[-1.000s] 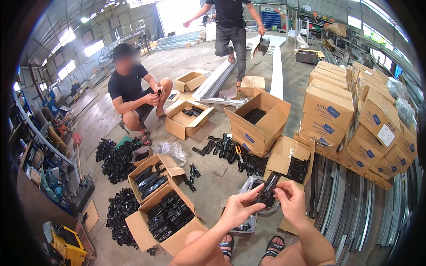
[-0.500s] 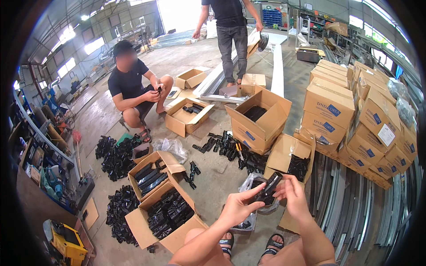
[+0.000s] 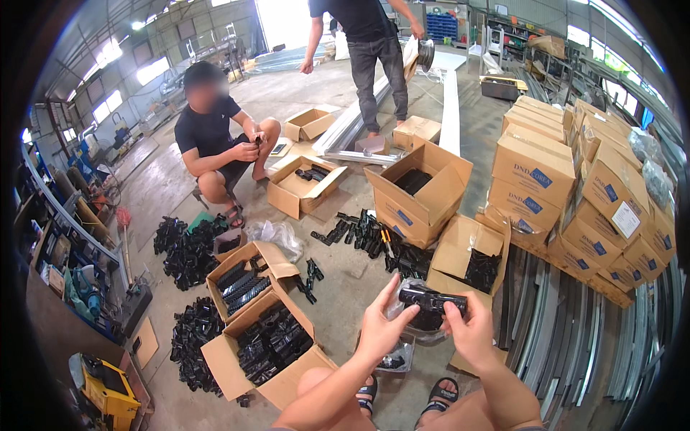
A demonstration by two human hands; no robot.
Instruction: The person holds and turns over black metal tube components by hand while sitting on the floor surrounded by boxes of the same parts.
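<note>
A glossy black elongated part [image 3: 430, 296] lies level between my two hands. My left hand [image 3: 384, 322] is closed on its left end, with the thumb in front. On the right end, the thumb and fingers of my right hand [image 3: 471, 327] grip it. Just below and behind it are clear plastic bags [image 3: 397, 359] with black parts inside, partly hidden by my hands. An open carton [image 3: 451, 251] holding more black parts stands just beyond my right hand. Loose black parts [image 3: 370, 237] lie in a heap on the floor farther off.
Two open cartons [image 3: 223, 373] filled with black parts stand at left, beside heaps of parts [image 3: 194, 345]. Stacked closed cartons [image 3: 533, 169] and long metal profiles [image 3: 557, 323] occupy the right. A co-worker [image 3: 208, 136] squats at far left with a small part; another person [image 3: 377, 65] stands beyond.
The black part has turned from a steep tilt to nearly level, and my right hand has closed on its right end. The standing person has leaned to the left.
</note>
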